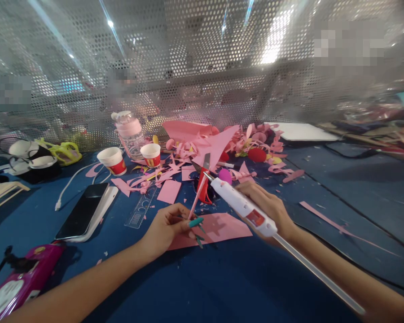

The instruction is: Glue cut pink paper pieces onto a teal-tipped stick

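My right hand (272, 211) grips a white hot glue gun (242, 205) with a long glue stick (319, 274) sticking out of its back; the nozzle points left at the tip of a thin pink paper strip (196, 197). My left hand (170, 226) pinches the lower end of that strip and holds it up at a slant. Under both hands lies a pink paper sheet (222, 229) on the blue table. Red-handled scissors (204, 184) lie just behind the strip.
A heap of pink paper scraps (215, 143) fills the table's middle. Two paper cups (112, 160), a lidded bottle (129, 132), a phone on a white case (87, 208), a clear ruler (139, 211), a pink device (23, 282) and a perforated metal screen (202, 67) surround the spot.
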Tool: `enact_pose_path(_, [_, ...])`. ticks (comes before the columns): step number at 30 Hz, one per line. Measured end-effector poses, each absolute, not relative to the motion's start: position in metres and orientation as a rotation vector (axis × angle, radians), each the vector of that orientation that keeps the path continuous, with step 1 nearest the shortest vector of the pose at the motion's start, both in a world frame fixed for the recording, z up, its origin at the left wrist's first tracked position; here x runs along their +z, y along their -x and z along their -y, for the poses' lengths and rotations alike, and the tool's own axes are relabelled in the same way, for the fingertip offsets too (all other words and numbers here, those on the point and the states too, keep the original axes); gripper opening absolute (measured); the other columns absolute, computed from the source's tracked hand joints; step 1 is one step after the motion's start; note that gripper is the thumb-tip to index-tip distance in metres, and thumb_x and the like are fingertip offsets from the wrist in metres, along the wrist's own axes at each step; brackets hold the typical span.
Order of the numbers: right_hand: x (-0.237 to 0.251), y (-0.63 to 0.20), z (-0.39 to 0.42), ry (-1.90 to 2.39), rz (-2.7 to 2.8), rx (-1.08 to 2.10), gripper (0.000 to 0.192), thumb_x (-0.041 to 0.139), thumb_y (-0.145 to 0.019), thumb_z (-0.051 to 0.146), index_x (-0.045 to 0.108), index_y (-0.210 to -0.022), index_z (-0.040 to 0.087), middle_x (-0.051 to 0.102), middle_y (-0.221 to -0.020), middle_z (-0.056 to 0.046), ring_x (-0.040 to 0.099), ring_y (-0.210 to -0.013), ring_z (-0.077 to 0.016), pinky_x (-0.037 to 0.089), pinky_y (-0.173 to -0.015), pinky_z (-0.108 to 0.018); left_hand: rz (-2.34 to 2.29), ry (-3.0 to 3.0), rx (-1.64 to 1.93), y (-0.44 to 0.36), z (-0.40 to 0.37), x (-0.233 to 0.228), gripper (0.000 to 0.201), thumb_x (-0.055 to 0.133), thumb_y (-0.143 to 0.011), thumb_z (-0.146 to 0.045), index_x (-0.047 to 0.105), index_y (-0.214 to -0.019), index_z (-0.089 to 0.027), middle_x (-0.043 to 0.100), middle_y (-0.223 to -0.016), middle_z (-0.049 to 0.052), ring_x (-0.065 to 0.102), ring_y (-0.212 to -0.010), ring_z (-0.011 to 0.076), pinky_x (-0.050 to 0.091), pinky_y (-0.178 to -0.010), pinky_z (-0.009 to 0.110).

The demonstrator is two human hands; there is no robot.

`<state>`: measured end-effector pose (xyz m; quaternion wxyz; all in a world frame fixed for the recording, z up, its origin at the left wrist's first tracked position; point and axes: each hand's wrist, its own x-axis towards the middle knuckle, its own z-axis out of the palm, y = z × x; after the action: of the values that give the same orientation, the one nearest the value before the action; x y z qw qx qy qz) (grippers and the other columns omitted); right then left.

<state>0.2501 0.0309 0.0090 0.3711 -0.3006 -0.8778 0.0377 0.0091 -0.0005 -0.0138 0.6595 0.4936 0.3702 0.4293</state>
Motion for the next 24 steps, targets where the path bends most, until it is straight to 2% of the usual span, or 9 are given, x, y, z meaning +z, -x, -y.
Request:
enact_pose_path(8, [0.0116, -0.2491, -0.0293, 0.717, 2.201, -0.003, 0.022, 0.044, -0.076, 0.017, 0.042, -0.097, 0.022, 0.055, -0.086, -0.006, 0.055, -0.071, -0.0174, 0.044, -0.058, -0.026, -0.844, -1.101, 0.974, -0.0091, 0.0011, -0.0124, 0.019, 0.07, -0.065, -0.023, 0.055, -0.07, -0.012, 0.066, -0.066, 0.003, 0.062, -0.052, 0.0119, 0.053, -0.056, 0.026])
enact_pose_path(14, [0.0132, -0.2472, -0.0273, 0.645, 2.322, 0.141, 0.015, 0.038, -0.079, 0.027, 0.042, -0.092, 0.021, 0.055, -0.083, -0.007, 0.055, -0.069, -0.018, 0.044, -0.056, -0.029, -0.85, -1.106, 0.964, -0.0106, 0.0008, -0.0113, 0.019, 0.07, -0.066, -0.023, 0.055, -0.07, -0.012, 0.067, -0.068, 0.003, 0.063, -0.053, 0.0124, 0.053, -0.056, 0.025])
enact_pose_path(24, [0.0109, -0.2501, -0.03, 0.704, 2.266, 0.11, 0.018, 0.043, -0.077, 0.022, 0.043, -0.095, 0.021, 0.056, -0.085, -0.007, 0.055, -0.069, -0.0173, 0.043, -0.056, -0.026, -0.857, -1.133, 0.971, -0.0087, 0.0007, -0.0136, 0.017, 0.069, -0.066, -0.022, 0.055, -0.07, -0.013, 0.066, -0.065, 0.002, 0.064, -0.055, 0.0129, 0.053, -0.057, 0.026])
